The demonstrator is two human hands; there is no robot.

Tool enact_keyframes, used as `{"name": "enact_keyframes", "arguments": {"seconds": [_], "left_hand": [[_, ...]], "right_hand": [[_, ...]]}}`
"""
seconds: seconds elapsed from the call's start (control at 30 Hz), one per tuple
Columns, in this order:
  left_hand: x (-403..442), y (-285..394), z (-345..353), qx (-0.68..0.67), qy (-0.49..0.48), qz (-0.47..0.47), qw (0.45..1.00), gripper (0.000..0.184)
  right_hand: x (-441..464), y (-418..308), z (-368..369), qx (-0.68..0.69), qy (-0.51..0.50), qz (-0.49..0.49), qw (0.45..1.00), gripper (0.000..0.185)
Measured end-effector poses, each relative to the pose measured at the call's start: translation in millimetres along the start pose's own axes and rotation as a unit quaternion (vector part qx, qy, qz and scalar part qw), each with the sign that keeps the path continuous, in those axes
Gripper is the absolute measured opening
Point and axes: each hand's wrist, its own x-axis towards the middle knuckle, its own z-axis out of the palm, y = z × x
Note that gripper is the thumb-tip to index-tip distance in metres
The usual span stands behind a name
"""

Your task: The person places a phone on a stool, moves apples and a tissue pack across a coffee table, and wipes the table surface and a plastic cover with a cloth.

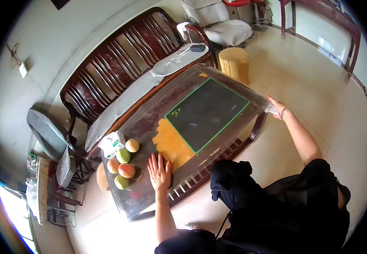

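My left hand (pixel 160 172) lies flat on the covered table (pixel 143 122), fingers spread, holding nothing. It rests just right of a group of round fruits, among them a red-orange one (pixel 127 170) and a green one (pixel 123 155). At the table's far right corner, my right hand (pixel 278 108) is closed on a crumpled white tissue (pixel 271 109); its exact shape is partly hidden. Between the hands lies a dark mat (pixel 209 114) with a green border, beside an orange-yellow patch (pixel 173 144) on the tabletop.
A white printed packet (pixel 112 144) stands by the fruits. Behind the table runs a dark wooden bench (pixel 116 67) with a pale cushion. A wooden stump stool (pixel 234 65) stands beyond the far end, near a covered chair (pixel 228 31). A grey chair (pixel 47 130) is at left.
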Motion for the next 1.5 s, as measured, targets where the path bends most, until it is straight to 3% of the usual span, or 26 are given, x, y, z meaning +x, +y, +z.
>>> {"name": "enact_keyframes", "arguments": {"seconds": [0.03, 0.1, 0.17, 0.2, 0.23, 0.3, 0.33, 0.5, 0.57, 0.63, 0.7, 0.77, 0.87, 0.9, 0.97, 1.0, 1.1, 1.13, 1.2, 1.23, 1.27, 1.3, 1.33, 1.37, 1.43, 1.5], "left_hand": [[0, -1, 1, 0.000, 0.000, -0.001, 1.000, 0.057], [1, 0, 1, 0.001, -0.003, -0.008, 1.000, 0.057], [0, 2, -1, -0.002, -0.003, -0.012, 1.000, 0.057], [0, 2, 0, 0.003, -0.001, -0.012, 1.000, 0.057], [0, 1, 1, 0.004, -0.001, -0.010, 1.000, 0.057], [0, -1, 3, -0.002, 0.001, -0.012, 1.000, 0.057], [0, -2, 3, -0.008, 0.013, -0.002, 1.000, 0.056], [-1, -8, 8, -0.095, 0.051, -0.004, 0.994, 0.053], [-1, -11, 4, -0.196, 0.064, -0.010, 0.978, 0.055], [2, -26, 18, -0.261, 0.074, -0.035, 0.962, 0.056], [1, -31, 20, -0.327, 0.082, -0.060, 0.940, 0.058], [2, -28, 10, -0.502, 0.076, -0.029, 0.861, 0.067], [5, -16, -3, -0.489, 0.041, -0.041, 0.870, 0.066], [5, -11, -8, -0.459, 0.014, -0.063, 0.886, 0.066], [9, -14, 7, -0.237, -0.067, -0.065, 0.967, 0.069], [10, 4, 5, -0.185, -0.052, -0.082, 0.978, 0.072], [8, 35, 8, -0.044, -0.022, -0.079, 0.996, 0.080], [7, 38, 9, -0.003, -0.046, -0.076, 0.996, 0.080], [5, 37, 16, 0.015, -0.027, -0.060, 0.998, 0.077], [3, 39, 16, 0.022, -0.022, -0.054, 0.998, 0.076], [2, 43, 13, 0.035, -0.013, -0.049, 0.998, 0.073], [2, 41, 17, 0.044, -0.002, -0.040, 0.998, 0.072], [2, 41, 17, 0.048, -0.011, -0.043, 0.998, 0.071], [2, 43, 15, 0.052, -0.019, -0.045, 0.997, 0.070], [2, 43, 15, 0.050, -0.008, -0.039, 0.998, 0.068], [0, 45, 11, 0.038, 0.010, -0.018, 0.999, 0.061]], "right_hand": [[3, -2, 2, -0.062, 0.054, -0.042, 0.996, 0.045], [2, -10, 1, -0.042, 0.028, -0.043, 0.998, 0.036], [3, -14, 0, 0.008, -0.015, -0.064, 0.998, 0.027], [-4, -25, 6, 0.059, 0.023, -0.086, 0.994, 0.017], [16, -26, 10, 0.159, -0.011, -0.193, 0.968, 0.016], [-38, -65, 53, 0.113, 0.001, -0.318, 0.941, 0.015], [-59, -77, 76, 0.085, -0.047, -0.368, 0.925, 0.013], [-152, -81, 199, -0.167, -0.210, -0.539, 0.798, 0.013], [-167, -56, 236, -0.260, -0.168, -0.696, 0.648, 0.013], [-188, -24, 262, -0.287, -0.208, -0.692, 0.629, 0.012], [-202, 11, 277, -0.400, -0.242, -0.643, 0.606, 0.010], [-211, 40, 288, -0.445, -0.298, -0.618, 0.576, 0.010], [-212, 66, 301, -0.505, -0.314, -0.612, 0.521, 0.013], [-210, 69, 302, -0.506, -0.317, -0.610, 0.521, 0.013], [-208, 68, 303, -0.515, -0.333, -0.588, 0.527, 0.015], [-204, 66, 304, -0.517, -0.337, -0.588, 0.523, 0.015], [-190, 51, 304, -0.453, -0.538, -0.525, 0.480, 0.018], [-186, 39, 300, -0.412, -0.534, -0.550, 0.492, 0.018], [-175, 8, 304, -0.394, -0.429, -0.615, 0.531, 0.013], [-181, -20, 304, -0.417, -0.385, -0.586, 0.578, 0.020], [-157, -29, 313, -0.383, -0.329, -0.636, 0.584, 0.019], [-145, -44, 322, -0.361, -0.308, -0.622, 0.623, 0.019], [-121, -52, 337, -0.352, -0.263, -0.654, 0.616, 0.018], [-105, -62, 351, -0.334, -0.253, -0.639, 0.644, 0.019], [-80, -78, 385, -0.320, -0.225, -0.679, 0.622, 0.021], [-63, -87, 422, -0.303, -0.230, -0.658, 0.650, 0.022]]}}
